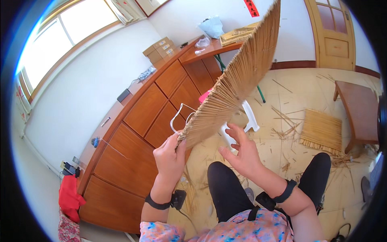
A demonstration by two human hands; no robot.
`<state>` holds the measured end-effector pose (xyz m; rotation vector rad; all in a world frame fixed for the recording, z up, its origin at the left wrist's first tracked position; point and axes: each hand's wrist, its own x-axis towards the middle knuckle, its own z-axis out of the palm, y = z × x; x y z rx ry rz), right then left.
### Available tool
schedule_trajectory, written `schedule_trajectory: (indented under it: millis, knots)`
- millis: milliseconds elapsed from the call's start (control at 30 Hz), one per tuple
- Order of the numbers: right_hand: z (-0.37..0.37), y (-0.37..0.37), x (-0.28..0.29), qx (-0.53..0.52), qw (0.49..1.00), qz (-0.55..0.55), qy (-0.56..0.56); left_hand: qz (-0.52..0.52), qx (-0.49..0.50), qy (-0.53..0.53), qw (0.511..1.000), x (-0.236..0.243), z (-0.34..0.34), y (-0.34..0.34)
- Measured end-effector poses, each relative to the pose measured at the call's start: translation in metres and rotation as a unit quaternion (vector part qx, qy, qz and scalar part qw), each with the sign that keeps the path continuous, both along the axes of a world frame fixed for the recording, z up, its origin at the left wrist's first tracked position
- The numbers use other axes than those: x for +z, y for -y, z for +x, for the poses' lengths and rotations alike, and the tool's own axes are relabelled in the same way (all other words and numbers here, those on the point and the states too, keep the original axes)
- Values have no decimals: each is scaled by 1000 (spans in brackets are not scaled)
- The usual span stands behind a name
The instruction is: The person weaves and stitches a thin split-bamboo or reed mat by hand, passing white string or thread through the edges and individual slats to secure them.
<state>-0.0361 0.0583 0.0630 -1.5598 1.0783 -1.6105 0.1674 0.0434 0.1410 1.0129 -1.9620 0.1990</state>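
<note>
A large mat of tan straw stalks (229, 90) hangs tilted in front of me, its upper end reaching the top of the view. My left hand (169, 155) grips the mat's lower left corner, thumb on the near face and the other fingers partly hidden. White cord (174, 121) loops out from the mat's left edge close to that hand. My right hand (243, 151) is held just below the mat with fingers apart and slightly curled. Nothing shows in its grasp, and it seems apart from the mat.
Along the left wall runs a wooden cabinet (121, 157) with cardboard boxes (159, 49) on top. A smaller straw mat (321, 130) lies on the tiled floor among loose stalks. Beside it stands a brown wooden stool (356, 109). A white plastic piece of furniture (250, 117) is partly behind the mat.
</note>
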Motion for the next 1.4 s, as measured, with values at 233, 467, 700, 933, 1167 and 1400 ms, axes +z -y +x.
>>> schedule_trajectory:
  millis: [233, 467, 700, 933, 1167, 1400]
  knots:
    - [-4, -39, 19, -58, 998, -20, 1, 116, -56, -117, 985, -4, -23, -35]
    - [-20, -52, -13, -160, 985, -24, -64, 235, -137, -229, 935, -61, -57, -33]
    - [-38, -51, -35, -106, 979, 153, -87, 393, -129, -248, 876, -129, -83, -31]
    - [-38, -66, -88, -117, 961, 181, -171, 469, -158, -228, 839, -171, -102, -44]
    - [-57, -91, -119, -107, 953, 278, -49, 392, -205, 12, 897, -171, -134, -67]
    - [-92, -112, -152, -119, 947, 293, -51, 544, -328, 105, 766, -191, -146, -87]
